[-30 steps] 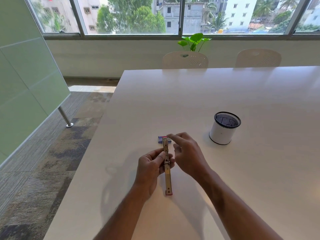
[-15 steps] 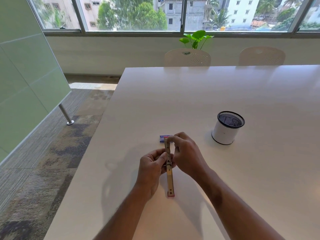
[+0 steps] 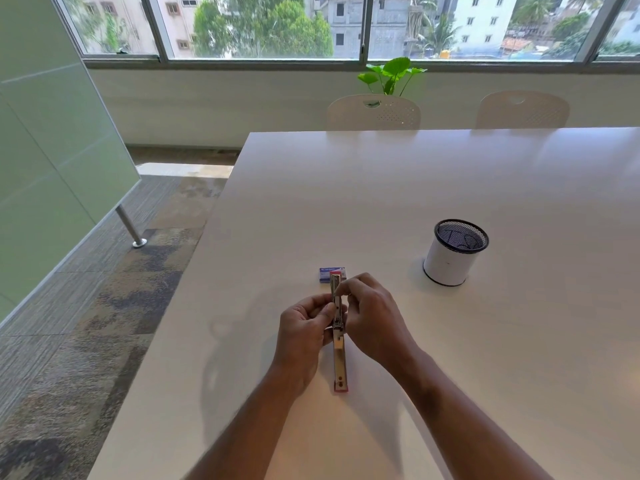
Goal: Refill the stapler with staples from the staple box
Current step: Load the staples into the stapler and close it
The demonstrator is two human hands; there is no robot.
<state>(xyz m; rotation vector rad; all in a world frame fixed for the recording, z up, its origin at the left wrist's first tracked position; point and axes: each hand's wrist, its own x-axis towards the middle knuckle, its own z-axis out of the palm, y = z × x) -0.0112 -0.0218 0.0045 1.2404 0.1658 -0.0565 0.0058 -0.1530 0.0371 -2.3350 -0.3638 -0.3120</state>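
The opened metal stapler with red ends lies near the worktop's left edge, long axis running away from the person. Left hand pinches its middle; right hand fingers close on its far half. The small blue staple box sits just beyond, nearer neither hand.

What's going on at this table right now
A person is working on an opened-out stapler lying lengthwise on the white table. The left hand steadies it from the side while the right hand pinches at its upper part. The small blue staple box sits just beyond the stapler. A mesh pen cup stands off to the right.
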